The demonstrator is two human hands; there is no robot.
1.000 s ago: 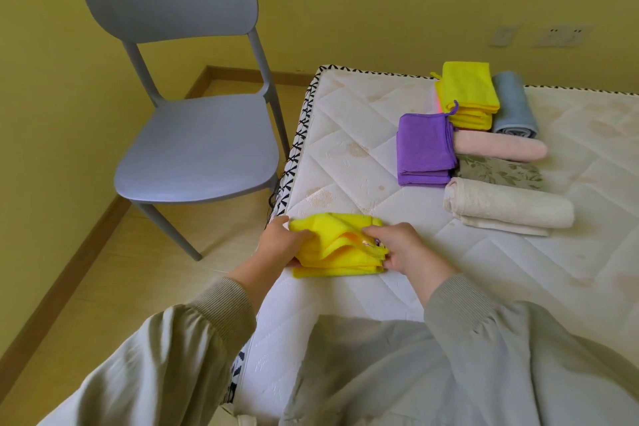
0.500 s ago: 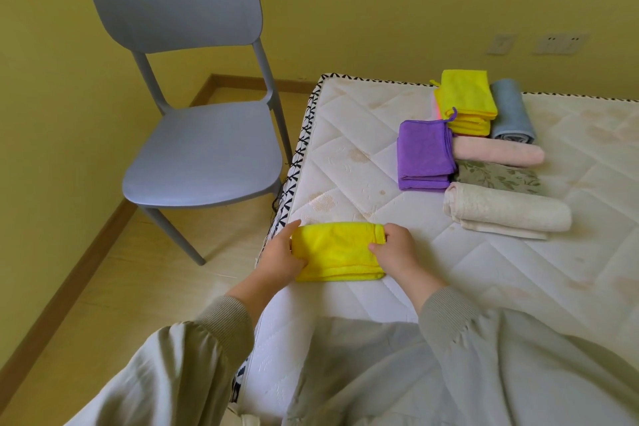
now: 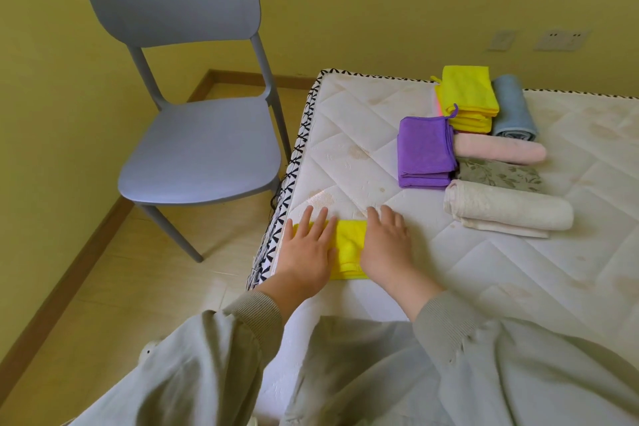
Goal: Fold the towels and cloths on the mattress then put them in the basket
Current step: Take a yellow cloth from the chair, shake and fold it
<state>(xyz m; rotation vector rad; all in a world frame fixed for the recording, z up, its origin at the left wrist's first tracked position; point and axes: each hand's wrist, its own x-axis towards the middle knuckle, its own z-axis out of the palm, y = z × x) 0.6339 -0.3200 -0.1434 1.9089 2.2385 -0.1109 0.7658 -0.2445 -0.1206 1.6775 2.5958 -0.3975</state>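
Both hands lie flat with fingers straight, pressing a folded bright yellow microfibre cloth (image 3: pixel 350 249) onto the white quilted mattress (image 3: pixel 484 270) near its corner. The left hand (image 3: pixel 306 254) covers the cloth's left part, the right hand (image 3: pixel 387 249) its right edge. Beyond the right hand sit a folded purple cloth (image 3: pixel 423 154) and a rolled cream towel (image 3: pixel 508 209).

A folded cloth (image 3: pixel 350 245) lies at the near left edge of the mattress (image 3: pixel 345 156), with the left hand (image 3: pixel 306 259) flat on its left part and the right hand (image 3: pixel 387 249) flat on its right part. Farther back and to the right, a cluster sits on the mattress: a stack of cloths (image 3: pixel 423 152) at its left, a second stack (image 3: pixel 468 93) behind that, and rolled towels (image 3: pixel 508 209) to their right. A chair (image 3: pixel 200 149) stands on the floor left of the mattress.
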